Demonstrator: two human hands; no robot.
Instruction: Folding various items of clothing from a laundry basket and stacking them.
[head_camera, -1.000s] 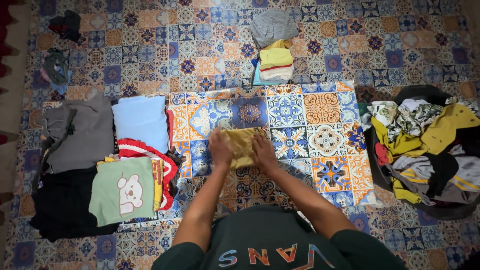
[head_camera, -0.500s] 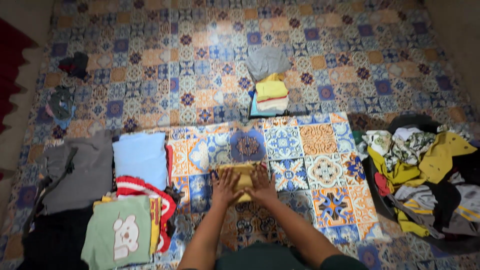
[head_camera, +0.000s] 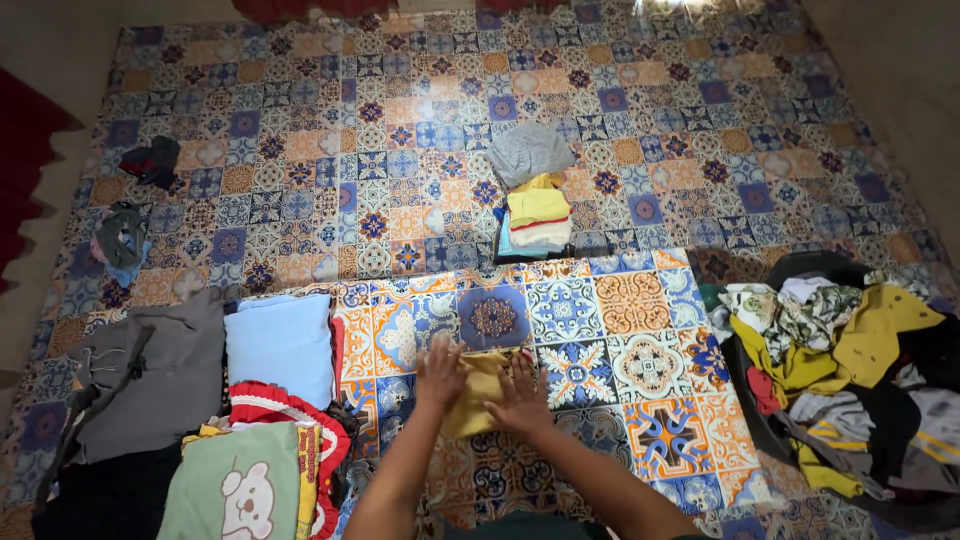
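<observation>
Both palms lie flat on a small mustard-yellow folded cloth (head_camera: 478, 390) on the brightly tiled mat (head_camera: 640, 300) — left hand (head_camera: 438, 375) on its left edge, right hand (head_camera: 520, 392) on its right half, fingers spread and gripping nothing (seemingly pressing the fold flat). At nine o'clock of it lie folded piles, among them a light-blue garment (head_camera: 282, 342). At twelve o'clock stands a neat stack (head_camera: 538, 215) — at three o'clock, a dark basket (head_camera: 775, 425) heaped with loose clothes.

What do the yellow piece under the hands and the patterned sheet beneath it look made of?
Yellow piece: soft matte woven or knit cloth; it creases and folds flat under the left hand and right hand. Patterned sheet: probably vinyl or plastic mat, slight sheen, printed tile motif, thin edge lying over the floor.
</observation>
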